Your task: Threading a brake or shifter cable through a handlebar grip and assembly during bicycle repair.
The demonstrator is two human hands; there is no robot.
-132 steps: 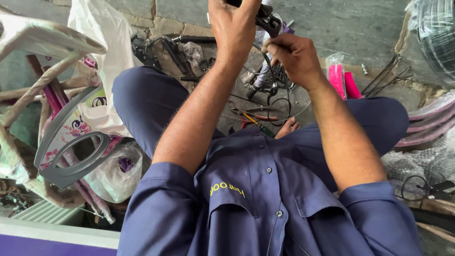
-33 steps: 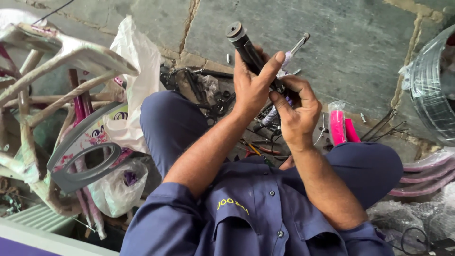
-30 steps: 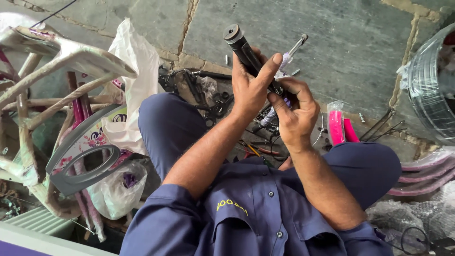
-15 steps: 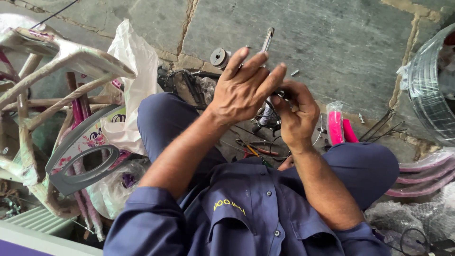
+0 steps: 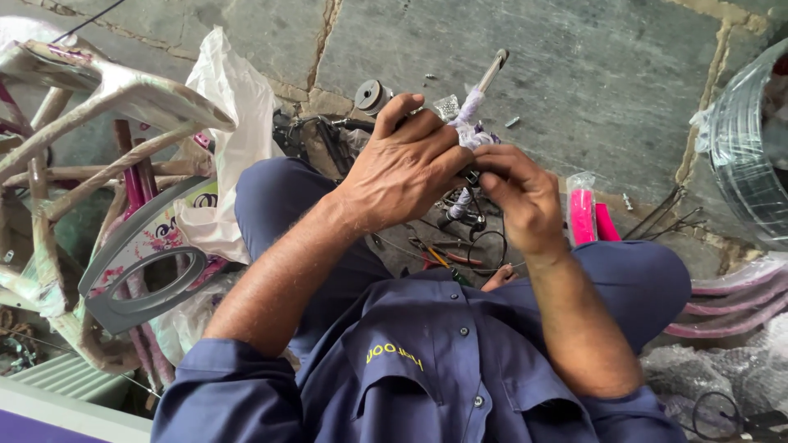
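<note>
Two hands met over the lap: the left hand (image 5: 406, 168) was clamped around a small dark fitting on a wrapped metal stem (image 5: 476, 102), while the right hand (image 5: 521, 197) pinched the same fitting from the side. Judged from this, fastening was under way, not finished. Red-handled pliers (image 5: 435, 258) and loose screws (image 5: 510, 122) lay unused on the stone floor (image 5: 607, 90)

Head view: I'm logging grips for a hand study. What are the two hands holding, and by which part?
Both the left hand and the right hand close around the middle of a wrapped metal bar; its bare upper end sticks out above them.
</note>
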